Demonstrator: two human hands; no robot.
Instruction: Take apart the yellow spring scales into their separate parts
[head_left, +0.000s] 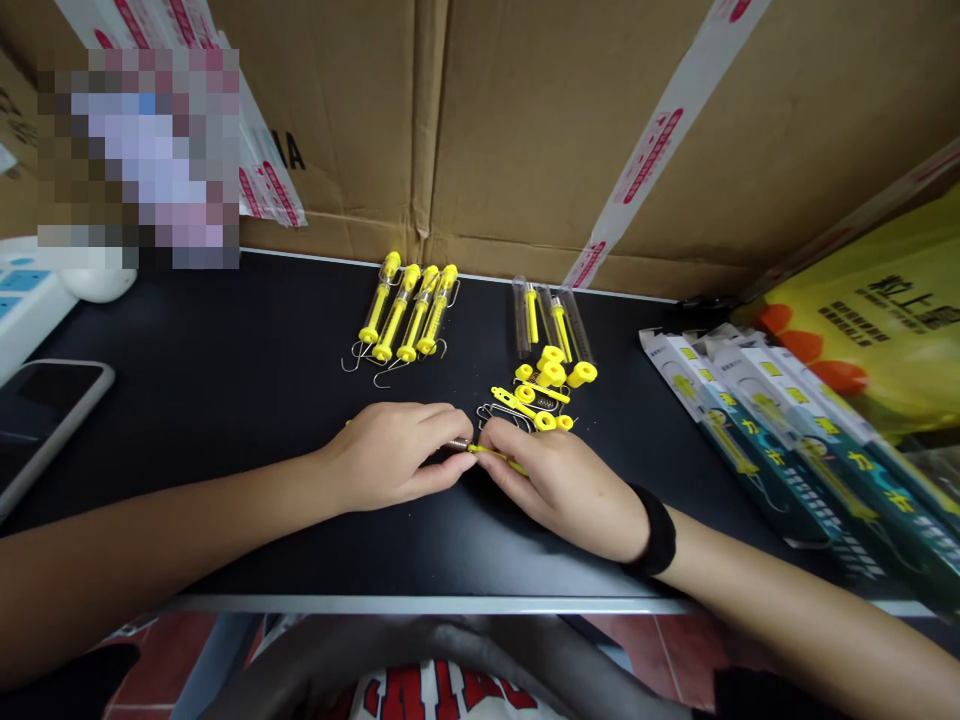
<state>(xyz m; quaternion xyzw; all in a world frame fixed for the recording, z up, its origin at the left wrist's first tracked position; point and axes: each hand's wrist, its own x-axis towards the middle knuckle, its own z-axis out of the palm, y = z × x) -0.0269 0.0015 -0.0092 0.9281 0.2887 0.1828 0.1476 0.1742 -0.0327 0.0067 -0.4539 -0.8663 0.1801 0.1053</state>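
Observation:
Above the front of the dark table, my left hand [401,450] pinches a small metal coil spring [459,443] between thumb and fingers. My right hand [562,480] grips a thin yellow plastic rod [514,465], whose tip meets the end of the spring. Just beyond the right hand lie loose yellow caps [552,373], wire hooks [501,416] and another spring [546,402]. Clear tubes [522,325] rest behind them, with yellow rods among them. Several assembled yellow spring scales [397,322] with hooks lie in a row beyond the left hand.
Packaged spring scales [795,455] are stacked at the right, by a yellow bag [877,300]. A phone [52,425] and a white power strip [30,295] lie at the left. Cardboard [525,130] walls off the table's back edge.

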